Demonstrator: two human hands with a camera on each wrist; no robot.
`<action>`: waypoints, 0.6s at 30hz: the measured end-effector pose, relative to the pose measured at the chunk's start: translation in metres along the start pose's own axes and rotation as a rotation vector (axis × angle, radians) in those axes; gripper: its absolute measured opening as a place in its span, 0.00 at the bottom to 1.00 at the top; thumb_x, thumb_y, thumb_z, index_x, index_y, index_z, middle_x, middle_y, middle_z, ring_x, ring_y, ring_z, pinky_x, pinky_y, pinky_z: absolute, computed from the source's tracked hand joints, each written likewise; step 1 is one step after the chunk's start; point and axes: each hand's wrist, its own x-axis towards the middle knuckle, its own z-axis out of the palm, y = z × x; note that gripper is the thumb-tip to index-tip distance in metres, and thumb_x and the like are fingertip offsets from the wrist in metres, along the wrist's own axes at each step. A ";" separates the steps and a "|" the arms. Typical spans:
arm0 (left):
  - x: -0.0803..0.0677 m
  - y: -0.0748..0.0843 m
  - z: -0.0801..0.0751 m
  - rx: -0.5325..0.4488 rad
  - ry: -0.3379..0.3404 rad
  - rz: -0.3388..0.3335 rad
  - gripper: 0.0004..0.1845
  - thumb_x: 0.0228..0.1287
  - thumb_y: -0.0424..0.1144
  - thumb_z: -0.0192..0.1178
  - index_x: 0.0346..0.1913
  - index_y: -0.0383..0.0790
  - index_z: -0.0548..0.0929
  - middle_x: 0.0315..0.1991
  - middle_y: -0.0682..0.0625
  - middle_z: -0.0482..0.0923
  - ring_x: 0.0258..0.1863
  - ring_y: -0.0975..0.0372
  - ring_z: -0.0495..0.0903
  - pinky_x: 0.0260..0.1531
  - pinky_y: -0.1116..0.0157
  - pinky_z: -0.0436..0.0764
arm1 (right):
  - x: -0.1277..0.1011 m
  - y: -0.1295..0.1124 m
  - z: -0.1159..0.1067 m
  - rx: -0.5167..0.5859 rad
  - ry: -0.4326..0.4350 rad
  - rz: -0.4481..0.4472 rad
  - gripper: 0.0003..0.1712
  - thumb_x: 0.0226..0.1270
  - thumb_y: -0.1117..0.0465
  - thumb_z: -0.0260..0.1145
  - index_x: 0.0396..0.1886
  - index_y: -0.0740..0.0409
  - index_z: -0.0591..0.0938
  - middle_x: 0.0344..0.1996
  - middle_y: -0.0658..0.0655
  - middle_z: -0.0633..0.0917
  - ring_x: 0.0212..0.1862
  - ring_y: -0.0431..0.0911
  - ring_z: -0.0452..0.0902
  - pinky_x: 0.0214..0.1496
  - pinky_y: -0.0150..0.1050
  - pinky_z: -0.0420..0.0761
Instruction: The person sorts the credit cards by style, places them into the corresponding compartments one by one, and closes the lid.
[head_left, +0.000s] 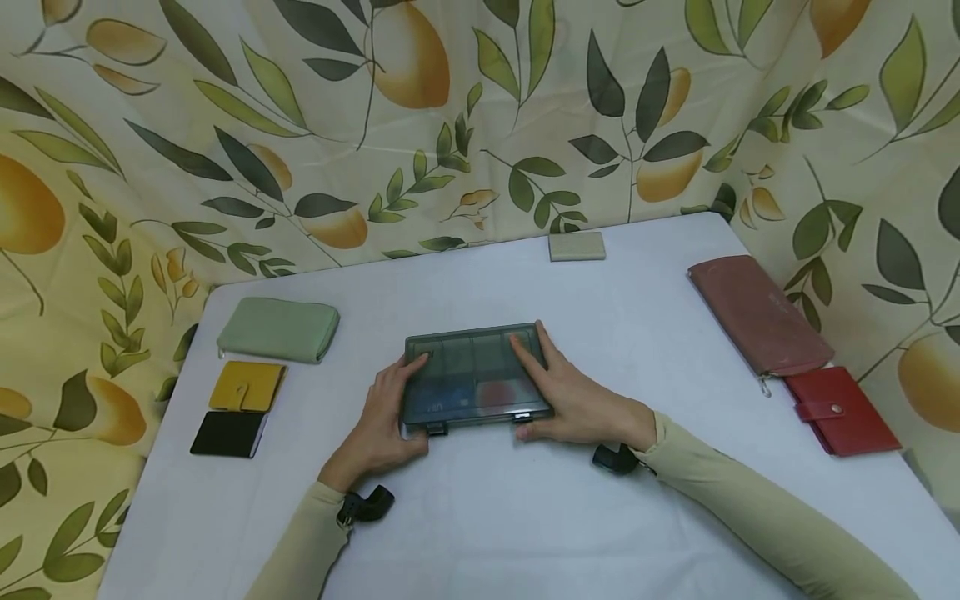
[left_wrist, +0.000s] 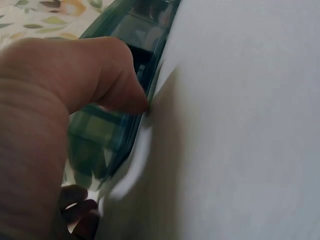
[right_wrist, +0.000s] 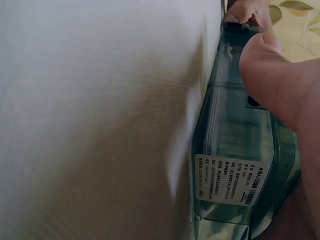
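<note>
A see-through dark green plastic compartment box [head_left: 457, 367] lies in front of me at mid table, lid down, with two latches on its near edge. Dividers and small contents, including a reddish patch, show dimly through the lid. My left hand [head_left: 381, 421] grips its left end, and my right hand [head_left: 573, 400] grips the right end, with fingers over the lid. In the left wrist view the thumb [left_wrist: 120, 85] presses at the box's edge. A white printed label [right_wrist: 227, 179] shows on the box's side in the right wrist view.
On the left lie a light green zip wallet [head_left: 277, 329], a yellow wallet [head_left: 246, 386] and a black flat item [head_left: 227, 434]. A small beige block [head_left: 577, 246] sits at the back edge. To the right are a brownish-pink zip wallet [head_left: 757, 312] and a red snap wallet [head_left: 847, 412].
</note>
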 end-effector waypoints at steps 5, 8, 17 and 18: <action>0.003 0.001 0.002 0.014 0.024 0.022 0.59 0.48 0.37 0.78 0.85 0.52 0.57 0.80 0.33 0.57 0.79 0.39 0.56 0.70 0.30 0.60 | 0.000 0.000 0.000 -0.019 0.003 0.007 0.75 0.60 0.33 0.78 0.89 0.51 0.37 0.83 0.73 0.28 0.84 0.71 0.42 0.78 0.65 0.65; 0.004 0.001 0.002 -0.009 0.037 0.011 0.60 0.49 0.38 0.81 0.84 0.53 0.59 0.80 0.35 0.59 0.80 0.39 0.56 0.70 0.30 0.62 | -0.001 -0.001 -0.001 -0.012 -0.001 0.009 0.74 0.62 0.34 0.77 0.89 0.53 0.37 0.83 0.74 0.28 0.84 0.71 0.41 0.78 0.66 0.64; 0.000 0.002 0.002 -0.179 0.070 -0.062 0.59 0.48 0.47 0.86 0.83 0.59 0.64 0.82 0.39 0.58 0.82 0.41 0.56 0.71 0.35 0.69 | 0.000 -0.002 -0.002 -0.002 -0.013 0.021 0.71 0.66 0.34 0.74 0.89 0.50 0.35 0.83 0.71 0.26 0.85 0.70 0.39 0.80 0.66 0.61; 0.000 0.003 0.002 -0.188 0.079 -0.067 0.59 0.47 0.46 0.87 0.83 0.59 0.65 0.82 0.39 0.59 0.82 0.41 0.57 0.71 0.35 0.69 | 0.000 -0.002 -0.002 -0.002 -0.016 0.020 0.71 0.66 0.34 0.73 0.89 0.50 0.35 0.83 0.72 0.26 0.85 0.70 0.39 0.80 0.66 0.60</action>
